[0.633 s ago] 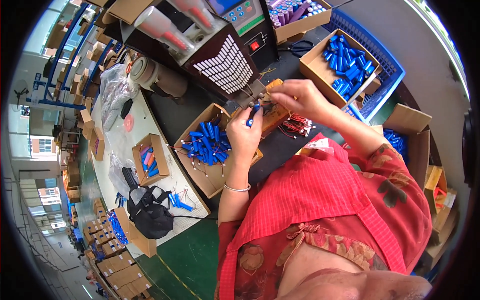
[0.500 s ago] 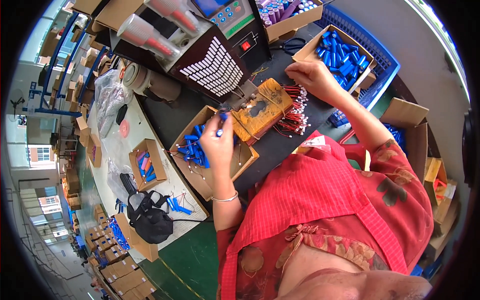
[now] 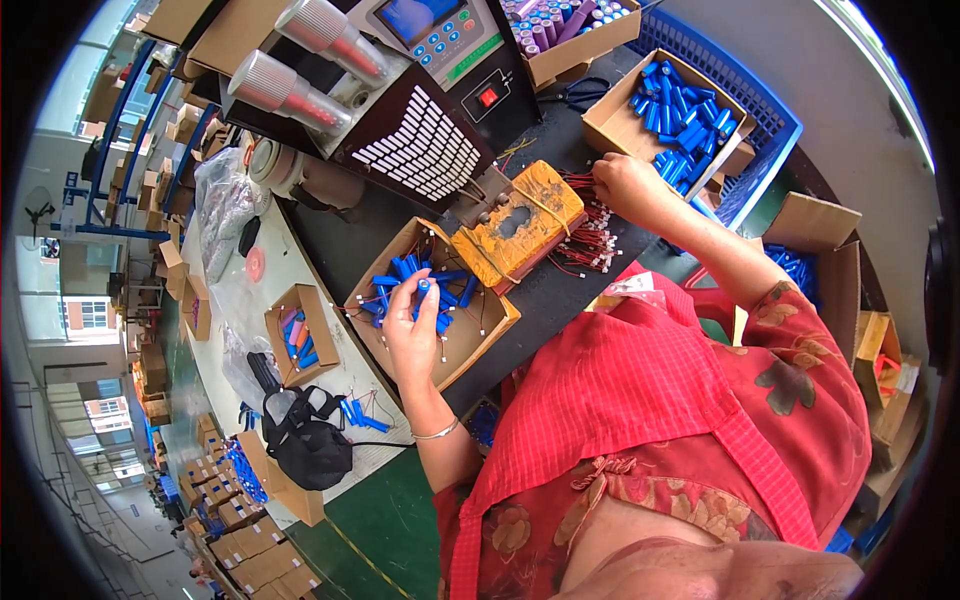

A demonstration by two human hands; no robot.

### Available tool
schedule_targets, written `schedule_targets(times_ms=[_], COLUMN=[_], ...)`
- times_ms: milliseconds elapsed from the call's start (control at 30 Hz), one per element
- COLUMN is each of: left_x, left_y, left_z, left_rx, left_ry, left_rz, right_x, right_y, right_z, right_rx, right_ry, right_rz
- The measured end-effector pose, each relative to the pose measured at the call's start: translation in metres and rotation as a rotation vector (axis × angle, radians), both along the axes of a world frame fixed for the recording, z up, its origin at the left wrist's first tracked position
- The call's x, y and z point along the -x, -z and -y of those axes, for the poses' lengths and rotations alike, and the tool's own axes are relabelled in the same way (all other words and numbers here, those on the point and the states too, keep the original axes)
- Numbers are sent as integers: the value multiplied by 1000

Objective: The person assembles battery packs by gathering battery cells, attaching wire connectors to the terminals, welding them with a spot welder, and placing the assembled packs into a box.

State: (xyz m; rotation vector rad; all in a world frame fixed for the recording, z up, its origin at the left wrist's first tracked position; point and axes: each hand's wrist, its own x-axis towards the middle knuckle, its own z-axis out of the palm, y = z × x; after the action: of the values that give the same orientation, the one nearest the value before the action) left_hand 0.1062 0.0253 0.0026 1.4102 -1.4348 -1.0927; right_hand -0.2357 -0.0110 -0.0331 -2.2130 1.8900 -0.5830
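Over an open cardboard box (image 3: 465, 358) of wired blue cells, my left hand (image 3: 412, 335) pinches a blue cylindrical battery cell (image 3: 425, 287) with one end facing up. My right hand (image 3: 635, 190) has its fingers closed at the far end of a bundle of red and black wire leads (image 3: 597, 240) with white connectors; the fingertips are partly hidden. Between the hands stands a scorched orange-yellow block (image 3: 520, 225) with bands around it. Above its left end are the metal electrode tips (image 3: 485, 195) of a black spot-welding machine (image 3: 415, 135).
A carton of blue cells (image 3: 610, 120) sits in a blue plastic basket (image 3: 775, 120) at far right. Scissors (image 3: 585, 93) lie beside the welder. Purple cells fill another carton (image 3: 585, 55) behind. On the white table at left are a small box (image 3: 300, 335) and a black bag (image 3: 308, 440).
My left hand has moved from the orange block's left end back over the box, still with a cell. My right hand has come down onto the wire leads.
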Motion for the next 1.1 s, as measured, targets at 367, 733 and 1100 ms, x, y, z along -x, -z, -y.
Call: schedule_targets(times_ms=[367,733,1100], left_x=[94,104,95], left_y=[-3,13,10], left_z=[-13,-28,-31], left_rx=[-96,-60,3], left_ry=[240,274,327], left_rz=[-689,-808,-421], right_x=[15,-27,-58], right_y=[-47,-12,-39], right_z=[-30,-88,-62], right_rx=[90,-225,-448], right_ry=[18,-222,-438], right_rz=[1132,1058,964])
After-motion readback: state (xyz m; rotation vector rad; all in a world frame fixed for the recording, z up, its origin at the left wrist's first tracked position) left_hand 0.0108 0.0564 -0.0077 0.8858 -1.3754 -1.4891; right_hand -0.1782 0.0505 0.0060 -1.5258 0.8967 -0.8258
